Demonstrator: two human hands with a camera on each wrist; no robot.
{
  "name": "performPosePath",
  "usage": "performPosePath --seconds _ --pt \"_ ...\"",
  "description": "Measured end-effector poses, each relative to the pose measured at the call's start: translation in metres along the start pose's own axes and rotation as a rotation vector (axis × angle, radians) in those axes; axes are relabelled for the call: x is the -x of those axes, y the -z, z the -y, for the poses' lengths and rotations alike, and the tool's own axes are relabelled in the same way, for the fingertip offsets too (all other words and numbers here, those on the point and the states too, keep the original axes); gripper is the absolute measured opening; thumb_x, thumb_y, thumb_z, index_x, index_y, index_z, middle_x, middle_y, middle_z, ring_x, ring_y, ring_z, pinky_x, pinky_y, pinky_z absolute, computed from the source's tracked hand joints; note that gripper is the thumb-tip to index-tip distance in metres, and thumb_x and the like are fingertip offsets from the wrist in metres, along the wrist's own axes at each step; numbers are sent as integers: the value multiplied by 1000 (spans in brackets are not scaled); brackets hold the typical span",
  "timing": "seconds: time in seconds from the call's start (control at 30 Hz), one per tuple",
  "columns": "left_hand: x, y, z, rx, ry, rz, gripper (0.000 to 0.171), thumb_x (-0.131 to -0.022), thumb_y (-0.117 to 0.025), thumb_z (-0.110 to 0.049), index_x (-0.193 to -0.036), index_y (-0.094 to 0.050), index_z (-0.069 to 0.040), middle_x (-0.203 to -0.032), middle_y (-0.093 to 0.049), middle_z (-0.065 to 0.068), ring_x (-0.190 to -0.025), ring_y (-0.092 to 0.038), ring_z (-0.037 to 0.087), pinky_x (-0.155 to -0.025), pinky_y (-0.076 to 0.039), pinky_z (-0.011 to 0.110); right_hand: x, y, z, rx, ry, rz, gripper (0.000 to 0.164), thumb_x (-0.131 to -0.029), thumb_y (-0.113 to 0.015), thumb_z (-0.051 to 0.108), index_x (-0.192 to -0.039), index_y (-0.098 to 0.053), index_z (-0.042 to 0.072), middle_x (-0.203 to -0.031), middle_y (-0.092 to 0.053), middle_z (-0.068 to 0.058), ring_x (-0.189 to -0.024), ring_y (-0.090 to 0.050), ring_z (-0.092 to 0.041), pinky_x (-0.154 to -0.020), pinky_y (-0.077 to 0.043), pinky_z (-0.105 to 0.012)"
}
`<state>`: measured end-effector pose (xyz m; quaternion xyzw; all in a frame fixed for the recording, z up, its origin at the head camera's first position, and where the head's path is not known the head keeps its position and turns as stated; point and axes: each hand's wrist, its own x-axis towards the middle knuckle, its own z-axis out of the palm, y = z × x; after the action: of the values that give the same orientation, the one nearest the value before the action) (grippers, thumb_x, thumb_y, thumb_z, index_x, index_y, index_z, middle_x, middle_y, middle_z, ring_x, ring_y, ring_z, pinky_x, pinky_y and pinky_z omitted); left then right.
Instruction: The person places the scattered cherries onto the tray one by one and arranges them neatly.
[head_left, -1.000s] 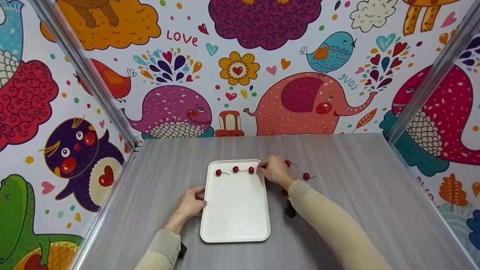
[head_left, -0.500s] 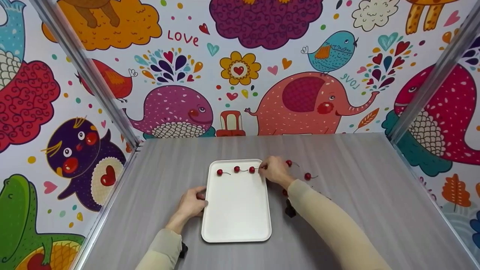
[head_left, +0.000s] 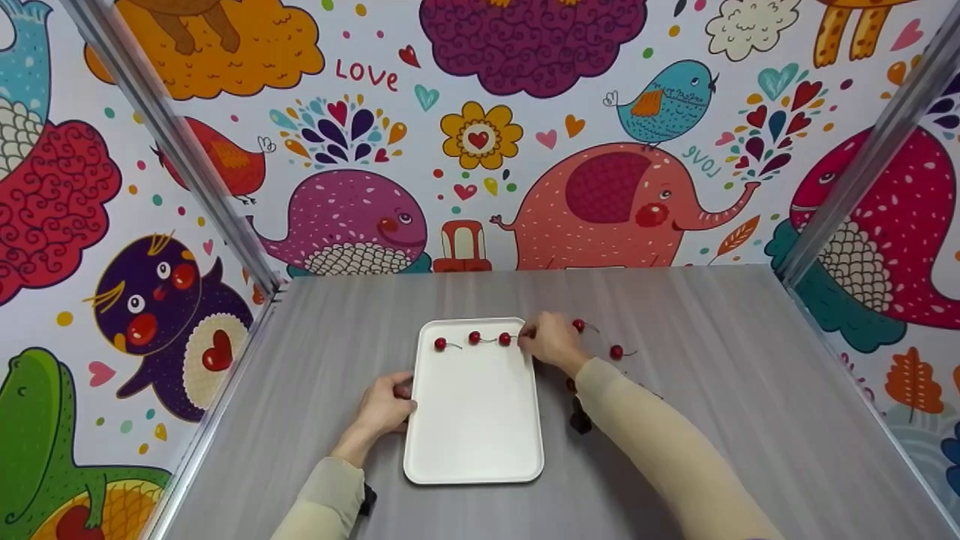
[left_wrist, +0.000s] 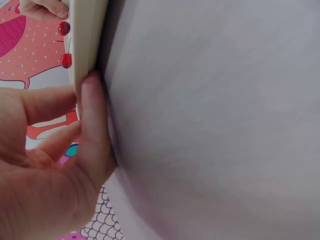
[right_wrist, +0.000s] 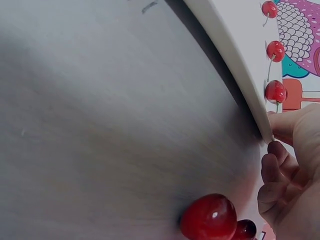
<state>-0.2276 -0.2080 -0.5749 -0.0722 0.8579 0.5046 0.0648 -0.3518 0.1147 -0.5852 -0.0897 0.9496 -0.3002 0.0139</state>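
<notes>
A white rectangular tray point(head_left: 474, 420) lies on the grey table. Along its far end sit three red cherries with stems, the left cherry point(head_left: 440, 344), the middle cherry point(head_left: 475, 338) and the right cherry point(head_left: 505, 339). My left hand point(head_left: 384, 406) grips the tray's left side; in the left wrist view its fingers point(left_wrist: 92, 117) press against the outer wall and rim. At the far right corner, my right hand point(head_left: 553, 343) pinches the tray's rim. The right wrist view has the thumb point(right_wrist: 287, 125) on the inner side and curled fingers outside, close to the right cherry's stem.
Right of the tray, loose cherries lie on the table: a far cherry point(head_left: 578, 325), another cherry point(head_left: 616, 352) and one cherry point(head_left: 571, 385) partly behind the right sleeve point(head_left: 660, 435). A cartoon-printed wall point(head_left: 465, 150) and metal posts point(head_left: 832, 161) bound the table.
</notes>
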Motion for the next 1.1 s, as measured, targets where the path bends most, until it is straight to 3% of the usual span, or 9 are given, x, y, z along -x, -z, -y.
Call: performPosePath --seconds 0.33,0.5,0.67,0.87,1.1 --pt "-1 -1 0 -3 10 -6 66 -86 -65 12 -151 -66 4 -97 -65 8 -76 -63 17 -56 -58 27 4 9 -1 -61 -14 3 19 -101 -82 23 -116 -89 14 -111 -85 -7 -95 -69 -22 -90 -64 -45" --pt "0 -2 -1 -14 16 -12 66 -87 -66 12 -152 -66 2 -97 -65 8 -76 -62 17 -55 -57 27 10 17 -5 -104 41 -9 18 -101 -82 21 -114 -89 11 -105 -84 -8 -88 -69 -18 -80 -62 -37" --pt "0 -1 0 -25 0 -9 66 -86 -66 10 -152 -66 4 -98 -66 10 -79 -64 18 -57 -59 29 20 26 -16 -141 77 -20 19 -101 -83 19 -115 -89 8 -100 -86 -7 -81 -73 -14 -74 -62 -33" --pt "0 0 2 -45 -9 -18 66 -86 -67 10 -152 -66 4 -101 -67 12 -85 -64 21 -59 -60 31 32 40 -30 -182 110 -49 22 -101 -80 15 -118 -87 2 -106 -86 -13 -92 -77 -21 -81 -65 -40" --pt "-1 -2 1 -20 -2 -14 66 -85 -66 10 -151 -66 4 -100 -67 11 -83 -65 20 -58 -62 32 44 58 -50 -237 102 -90 22 -102 -79 13 -118 -86 -1 -106 -86 -16 -86 -72 -14 -74 -57 -27"
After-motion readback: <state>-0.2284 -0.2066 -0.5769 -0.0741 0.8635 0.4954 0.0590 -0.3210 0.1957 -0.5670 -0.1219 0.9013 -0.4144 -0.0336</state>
